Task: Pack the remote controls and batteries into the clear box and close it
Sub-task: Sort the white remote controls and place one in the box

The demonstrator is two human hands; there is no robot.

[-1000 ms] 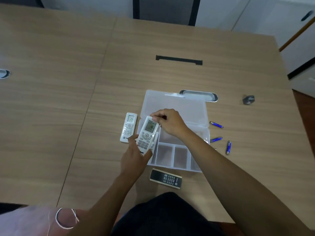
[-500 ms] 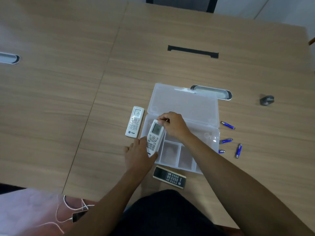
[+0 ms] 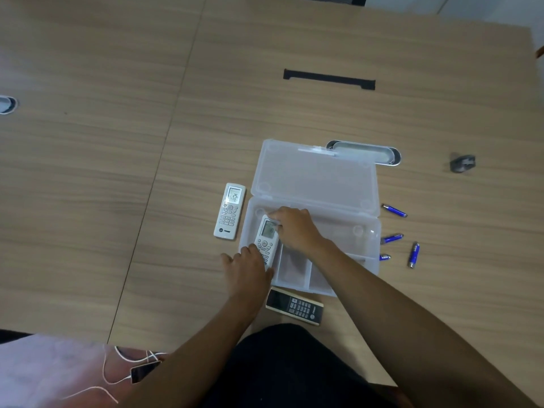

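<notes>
White-cased, the remote (image 3: 266, 240) lies tilted at the left end of the box (image 3: 368, 228), seemingly propped on a divider. The right hand (image 3: 294, 228) pinches its top to steer it. The left hand (image 3: 247, 266), fingers spread, steadies its bottom. A second remote (image 3: 229, 212), black remote (image 3: 294, 306) and batteries (image 3: 393, 238) wait on the desk (image 3: 117, 201).

The number "25" is shown on the small display of the white rectangular plastic remote control (image 3: 230, 211) that lies on the wooden worktop (image 3: 117, 178). The brand "TRANE" is printed beside a round logo at its lower end. The display of the second white remote control (image 3: 267, 237) and the markings on the flat black remote control (image 3: 294, 305) cannot be read.
</notes>
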